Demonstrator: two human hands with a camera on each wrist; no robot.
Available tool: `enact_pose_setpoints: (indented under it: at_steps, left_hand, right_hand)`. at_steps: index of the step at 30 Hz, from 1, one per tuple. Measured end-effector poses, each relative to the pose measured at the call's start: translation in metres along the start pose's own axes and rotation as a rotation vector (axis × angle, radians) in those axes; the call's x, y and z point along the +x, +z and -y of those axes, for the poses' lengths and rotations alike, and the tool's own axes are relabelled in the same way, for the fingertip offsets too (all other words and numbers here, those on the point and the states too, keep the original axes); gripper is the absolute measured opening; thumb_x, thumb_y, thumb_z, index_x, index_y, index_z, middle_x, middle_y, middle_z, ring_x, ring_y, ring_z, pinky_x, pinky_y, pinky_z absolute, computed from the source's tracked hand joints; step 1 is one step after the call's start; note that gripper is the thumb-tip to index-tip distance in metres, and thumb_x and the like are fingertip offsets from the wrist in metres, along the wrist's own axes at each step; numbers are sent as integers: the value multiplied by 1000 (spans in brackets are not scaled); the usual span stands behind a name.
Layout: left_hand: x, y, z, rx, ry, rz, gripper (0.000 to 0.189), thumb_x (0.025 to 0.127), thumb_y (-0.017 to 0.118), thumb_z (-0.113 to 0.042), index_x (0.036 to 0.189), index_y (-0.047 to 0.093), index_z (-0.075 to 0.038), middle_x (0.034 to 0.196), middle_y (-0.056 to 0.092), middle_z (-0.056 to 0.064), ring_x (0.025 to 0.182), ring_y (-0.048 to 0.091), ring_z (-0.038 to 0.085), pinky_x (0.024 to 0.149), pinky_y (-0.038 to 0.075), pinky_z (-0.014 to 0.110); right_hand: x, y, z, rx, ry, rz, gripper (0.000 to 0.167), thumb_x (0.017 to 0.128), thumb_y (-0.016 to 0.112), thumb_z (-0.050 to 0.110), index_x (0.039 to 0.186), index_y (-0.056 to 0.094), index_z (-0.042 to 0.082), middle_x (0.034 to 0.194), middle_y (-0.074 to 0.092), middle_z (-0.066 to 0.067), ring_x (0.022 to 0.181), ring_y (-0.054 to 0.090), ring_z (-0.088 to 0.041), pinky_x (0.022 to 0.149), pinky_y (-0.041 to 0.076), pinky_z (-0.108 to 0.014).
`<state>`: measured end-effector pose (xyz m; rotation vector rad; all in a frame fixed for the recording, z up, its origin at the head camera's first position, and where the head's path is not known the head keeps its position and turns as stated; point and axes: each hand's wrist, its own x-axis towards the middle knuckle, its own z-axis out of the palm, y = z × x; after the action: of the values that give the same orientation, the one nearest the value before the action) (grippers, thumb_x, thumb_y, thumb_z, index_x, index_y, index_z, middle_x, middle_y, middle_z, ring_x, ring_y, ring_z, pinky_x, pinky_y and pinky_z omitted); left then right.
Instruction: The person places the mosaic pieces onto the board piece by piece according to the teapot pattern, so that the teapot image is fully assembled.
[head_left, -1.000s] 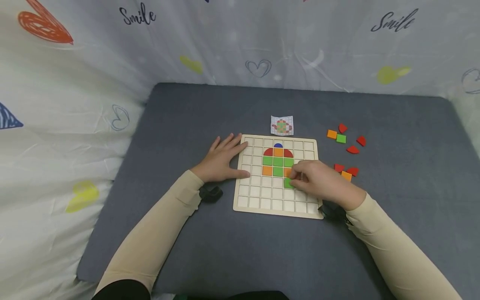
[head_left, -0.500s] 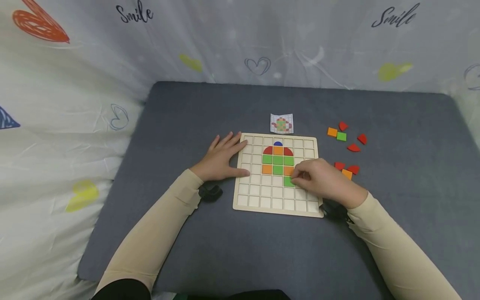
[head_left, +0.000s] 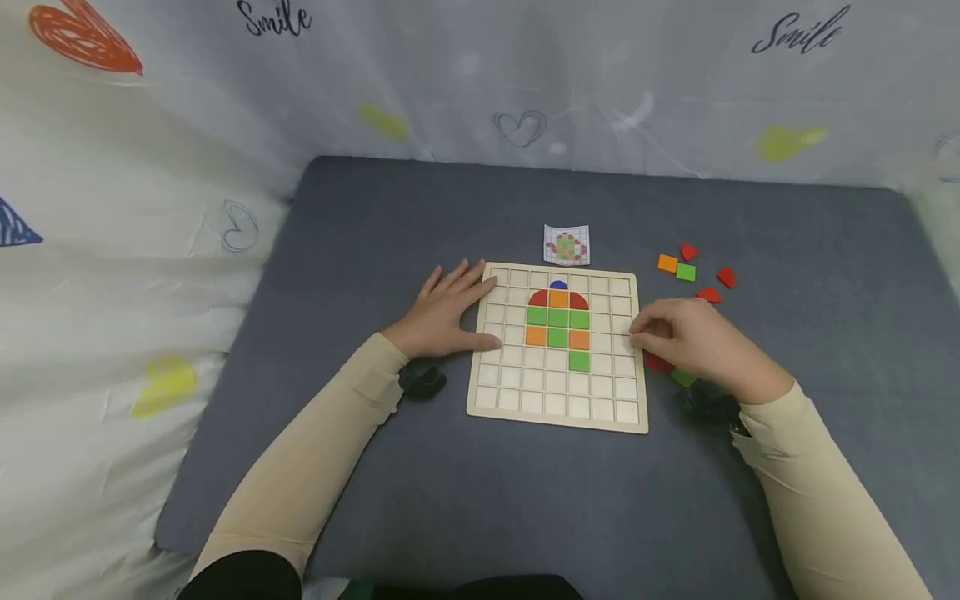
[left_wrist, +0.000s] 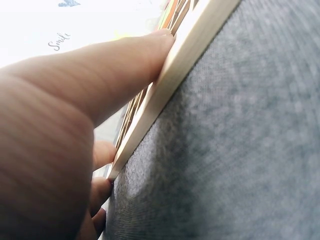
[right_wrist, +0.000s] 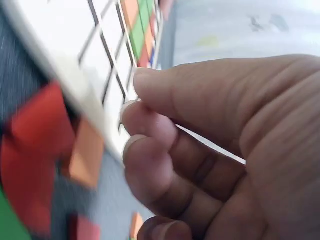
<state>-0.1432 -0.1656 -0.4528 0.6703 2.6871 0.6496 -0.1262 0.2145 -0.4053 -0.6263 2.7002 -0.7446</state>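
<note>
A wooden grid board (head_left: 508, 398) lies on the table, with coloured tiles set in its middle columns. At the lower end of that pattern is a green square tile (head_left: 579, 361). My left hand (head_left: 446, 321) rests spread on the board's left edge; in the left wrist view its thumb (left_wrist: 120, 70) lies over the rim. My right hand (head_left: 693, 342) is over the board's right edge, beside loose tiles it partly hides. In the right wrist view its fingers are loosely curled, thumb tip close to the index tip, with no tile visible between them. Red tiles (right_wrist: 42, 120) lie below.
A small printed pattern card (head_left: 567, 246) lies behind the board. Farther right are an orange square tile (head_left: 667, 263), a green square tile (head_left: 686, 272) and several red tiles (head_left: 726, 277). A white printed curtain (head_left: 450, 75) hangs behind the grey table (head_left: 420, 467).
My right hand has left the green tile at the pattern's lower end and moved right to the board's edge, covering part of the nearer loose tiles. The left hand has stayed in place.
</note>
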Motion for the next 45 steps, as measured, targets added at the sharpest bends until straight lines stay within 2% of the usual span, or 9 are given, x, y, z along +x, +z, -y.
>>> enact_pose_setpoints:
  at_steps: [10, 15, 23, 28, 34, 40, 45]
  left_hand:
    - [2, -3, -3, 2, 3, 9, 104, 90, 71, -69, 170, 24, -21, 178, 4, 2, 164, -5, 23, 129, -14, 51]
    - [0, -3, -2, -5, -4, 7, 103, 90, 71, -68, 170, 24, -21, 178, 4, 2, 164, -5, 23, 129, -14, 51]
    - [-2, -2, -2, -15, -7, 11, 103, 90, 71, -68, 170, 24, -21, 178, 4, 2, 164, -4, 24, 129, -14, 51]
    - [-1, -2, -1, -7, -4, 4, 103, 90, 71, -68, 170, 24, -21, 178, 4, 2, 164, -4, 23, 129, -14, 51]
    - [-2, -4, -1, -13, -3, 3, 103, 90, 72, -67, 170, 24, -21, 178, 4, 2, 164, -4, 23, 129, -14, 51]
    - [-1, -3, -2, -13, -3, -1, 104, 90, 72, -68, 169, 25, -21, 178, 5, 3, 164, -4, 24, 129, -14, 51]
    - [-1, -3, -2, -10, -3, -1, 104, 90, 72, -67, 170, 24, -21, 178, 4, 3, 164, -4, 24, 129, -14, 51]
  right_hand:
    - [-28, -21, -31, -55, 106, 7, 14, 94, 81, 16, 104, 78, 7, 84, 70, 2, 73, 60, -15, 61, 51, -29]
    - [-33, -25, -41, -83, 119, 21, 17, 92, 82, 15, 104, 76, 4, 84, 69, 1, 73, 59, -15, 62, 50, -30]
    - [-35, -26, -49, -98, 195, 99, 29, 89, 84, 13, 109, 73, -4, 85, 68, -4, 76, 59, -19, 63, 51, -33]
    - [-33, -25, -49, -105, 199, 93, 29, 88, 85, 12, 108, 73, -5, 84, 67, -4, 74, 57, -20, 61, 49, -33]
    - [-29, -23, -46, -120, 162, 60, 22, 86, 88, 14, 99, 73, 3, 84, 66, -2, 77, 57, -20, 64, 49, -34]
    - [-28, -26, -35, -130, 132, 44, 15, 90, 84, 17, 95, 73, 7, 81, 67, 2, 74, 59, -16, 64, 50, -34]
    - [-26, -27, -19, -148, 132, 25, 19, 93, 83, 23, 98, 74, 7, 83, 70, 2, 73, 61, -15, 63, 51, -34]
